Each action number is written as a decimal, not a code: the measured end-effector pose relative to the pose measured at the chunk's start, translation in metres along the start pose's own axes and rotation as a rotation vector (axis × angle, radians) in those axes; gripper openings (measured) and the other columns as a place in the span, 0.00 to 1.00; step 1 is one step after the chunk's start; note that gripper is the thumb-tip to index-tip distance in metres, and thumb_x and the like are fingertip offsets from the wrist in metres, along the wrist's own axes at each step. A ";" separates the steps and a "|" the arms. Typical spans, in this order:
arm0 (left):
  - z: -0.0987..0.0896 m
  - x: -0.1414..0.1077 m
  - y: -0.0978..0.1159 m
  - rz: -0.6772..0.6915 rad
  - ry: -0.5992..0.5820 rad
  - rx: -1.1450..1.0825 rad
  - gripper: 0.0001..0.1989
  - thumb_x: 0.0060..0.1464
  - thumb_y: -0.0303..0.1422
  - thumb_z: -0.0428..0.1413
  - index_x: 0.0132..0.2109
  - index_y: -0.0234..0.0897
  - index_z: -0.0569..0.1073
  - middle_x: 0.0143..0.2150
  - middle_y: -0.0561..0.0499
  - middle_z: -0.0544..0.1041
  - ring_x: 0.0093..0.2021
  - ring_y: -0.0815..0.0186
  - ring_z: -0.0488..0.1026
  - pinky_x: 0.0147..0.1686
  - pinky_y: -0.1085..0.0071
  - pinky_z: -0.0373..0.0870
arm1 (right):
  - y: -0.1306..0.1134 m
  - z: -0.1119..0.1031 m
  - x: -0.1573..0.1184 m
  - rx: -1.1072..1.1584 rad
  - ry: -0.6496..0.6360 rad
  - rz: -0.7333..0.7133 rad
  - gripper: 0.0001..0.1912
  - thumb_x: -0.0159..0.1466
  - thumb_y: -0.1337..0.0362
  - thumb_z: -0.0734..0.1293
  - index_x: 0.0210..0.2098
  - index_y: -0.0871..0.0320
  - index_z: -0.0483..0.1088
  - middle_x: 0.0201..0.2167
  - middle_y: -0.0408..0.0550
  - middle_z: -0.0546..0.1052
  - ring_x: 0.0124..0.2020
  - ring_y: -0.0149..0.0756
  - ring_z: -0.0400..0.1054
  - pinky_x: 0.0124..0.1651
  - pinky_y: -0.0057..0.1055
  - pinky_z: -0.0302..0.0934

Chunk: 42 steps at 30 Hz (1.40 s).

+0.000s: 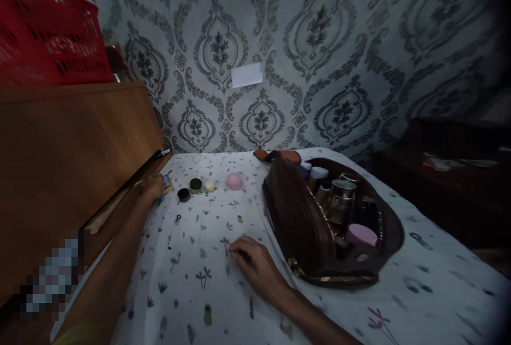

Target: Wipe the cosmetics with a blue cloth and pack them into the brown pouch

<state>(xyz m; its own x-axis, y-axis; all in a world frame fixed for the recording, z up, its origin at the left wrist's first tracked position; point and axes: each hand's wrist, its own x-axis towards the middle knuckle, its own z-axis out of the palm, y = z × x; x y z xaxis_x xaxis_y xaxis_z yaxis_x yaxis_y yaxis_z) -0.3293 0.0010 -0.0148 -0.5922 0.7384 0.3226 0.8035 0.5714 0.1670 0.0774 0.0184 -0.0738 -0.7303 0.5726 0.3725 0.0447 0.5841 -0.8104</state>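
At the far left of the bed, beside the wooden panel, my left hand [152, 186] is closed on a small blue and tan item [167, 183], too small to name. A row of little jars stands to its right: one with a black lid [183, 194], one with a dark green lid [195, 185], a cream-coloured one [209, 186] and a round pink one [234, 181]. My right hand [255, 264] rests on the printed sheet with fingers curled and nothing visible in them. Just right of it, a brown cosmetic bag [295, 212] lies unzipped, holding several bottles [341, 196] and a pink-lidded jar [362, 235].
A brown and black strap-like item [277, 156] lies behind the bag. The wooden panel [72, 142] borders the left side, with a red basket [51, 31] on top. Patterned wallpaper [319, 31] covers the wall behind. Dark furniture [431, 190] stands at the right.
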 end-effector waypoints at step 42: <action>-0.013 -0.169 0.110 0.544 -0.020 -0.122 0.19 0.56 0.39 0.44 0.48 0.37 0.74 0.50 0.40 0.78 0.50 0.50 0.75 0.50 0.56 0.72 | 0.009 0.007 -0.001 -0.098 0.008 -0.027 0.08 0.59 0.73 0.67 0.36 0.61 0.78 0.36 0.50 0.81 0.40 0.38 0.74 0.49 0.30 0.64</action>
<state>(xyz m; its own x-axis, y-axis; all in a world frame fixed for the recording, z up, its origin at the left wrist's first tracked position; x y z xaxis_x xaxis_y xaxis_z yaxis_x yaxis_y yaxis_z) -0.1404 -0.0651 -0.0391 -0.0899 0.9227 0.3748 0.9942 0.0608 0.0888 0.0738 0.0187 -0.0850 -0.7267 0.5605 0.3972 0.0920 0.6524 -0.7523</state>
